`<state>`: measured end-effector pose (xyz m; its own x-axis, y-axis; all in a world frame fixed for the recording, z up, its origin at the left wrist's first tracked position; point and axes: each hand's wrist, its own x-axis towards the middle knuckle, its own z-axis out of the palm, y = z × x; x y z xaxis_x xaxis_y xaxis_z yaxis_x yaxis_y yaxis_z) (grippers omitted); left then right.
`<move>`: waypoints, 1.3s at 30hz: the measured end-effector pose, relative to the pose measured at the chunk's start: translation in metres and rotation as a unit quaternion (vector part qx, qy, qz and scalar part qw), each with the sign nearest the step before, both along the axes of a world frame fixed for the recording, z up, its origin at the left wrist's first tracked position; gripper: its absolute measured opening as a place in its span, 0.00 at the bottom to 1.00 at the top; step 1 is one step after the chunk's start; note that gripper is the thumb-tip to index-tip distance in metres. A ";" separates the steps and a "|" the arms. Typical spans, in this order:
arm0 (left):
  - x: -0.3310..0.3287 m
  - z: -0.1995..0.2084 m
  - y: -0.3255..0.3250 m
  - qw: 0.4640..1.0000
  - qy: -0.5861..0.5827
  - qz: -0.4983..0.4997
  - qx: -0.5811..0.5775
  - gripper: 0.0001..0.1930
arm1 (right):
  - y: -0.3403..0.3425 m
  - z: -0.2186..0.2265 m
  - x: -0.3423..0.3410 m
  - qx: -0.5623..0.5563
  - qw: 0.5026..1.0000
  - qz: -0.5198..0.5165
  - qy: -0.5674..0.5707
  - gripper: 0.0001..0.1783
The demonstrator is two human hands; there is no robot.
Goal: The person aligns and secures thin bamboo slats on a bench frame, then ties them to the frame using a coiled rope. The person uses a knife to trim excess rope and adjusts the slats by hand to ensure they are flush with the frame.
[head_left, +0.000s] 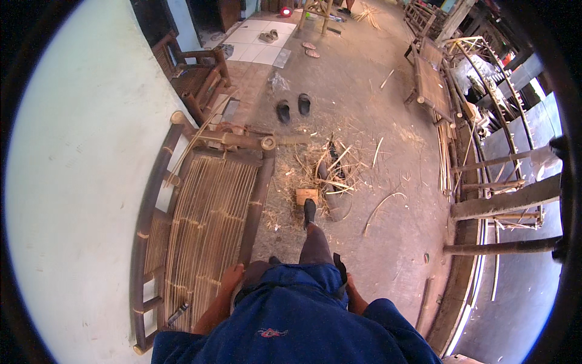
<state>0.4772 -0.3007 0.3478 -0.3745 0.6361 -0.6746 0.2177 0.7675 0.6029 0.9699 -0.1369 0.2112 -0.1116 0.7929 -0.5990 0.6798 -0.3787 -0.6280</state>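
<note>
My left hand (231,278) is low beside my thigh, at the front rail of a bamboo bench (212,212). It looks flat with nothing in it, though the fingers are small in view. At my right hip is my right hand (351,284), its fingers mostly hidden by my body. Close to it a dark strap-like thing (341,267) lies against my blue clothing; whether the hand grips it cannot be made out. My foot in a dark sock (310,212) is stretched forward, touching a small wooden block (307,195) on the floor.
Bamboo strips and shavings (330,167) lie heaped beyond the block. Dark sandals (293,108) sit farther off. A dark-handled tool (178,312) lies on the bench. Another bamboo bench (431,79) and bamboo frames (491,79) line the right. A wooden chair (191,76) stands at the left wall.
</note>
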 end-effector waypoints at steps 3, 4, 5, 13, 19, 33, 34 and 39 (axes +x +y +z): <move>-0.005 -0.033 -0.021 0.995 0.088 -0.029 0.023 0.26 | 0.018 -0.037 0.002 -0.010 1.000 -0.002 0.006 0.17; -0.007 -0.048 -0.024 0.991 0.123 -0.046 0.016 0.26 | 0.027 -0.045 0.001 -0.011 1.000 0.000 0.008 0.17; -0.009 -0.063 -0.024 0.986 0.157 -0.064 0.008 0.25 | 0.038 -0.049 -0.003 -0.010 1.000 0.005 0.012 0.17; -0.020 -0.093 -0.011 0.995 0.072 0.065 0.027 0.14 | 0.182 0.039 -0.054 0.009 0.984 0.140 0.106 0.16; -0.028 -0.042 0.149 0.973 -0.002 0.229 -0.028 0.19 | 0.314 0.052 -0.092 -0.229 0.928 -0.194 0.222 0.16; -0.048 0.011 0.293 0.983 0.011 0.185 -0.009 0.22 | 0.409 0.090 -0.121 -0.254 0.963 -0.096 -0.006 0.24; -0.049 0.003 0.279 0.990 0.034 0.137 -0.007 0.22 | 0.409 0.088 -0.119 -0.267 0.957 -0.109 -0.015 0.23; -0.044 -0.049 0.231 0.991 0.112 0.038 0.055 0.21 | 0.427 0.093 -0.123 -0.262 0.957 -0.124 0.006 0.23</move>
<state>0.4333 -0.0696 0.2986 -0.5575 0.6654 -0.4964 0.2995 0.7189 0.6273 0.8470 0.2906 0.3045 0.0315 0.3874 -0.9214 0.5222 -0.7924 -0.3153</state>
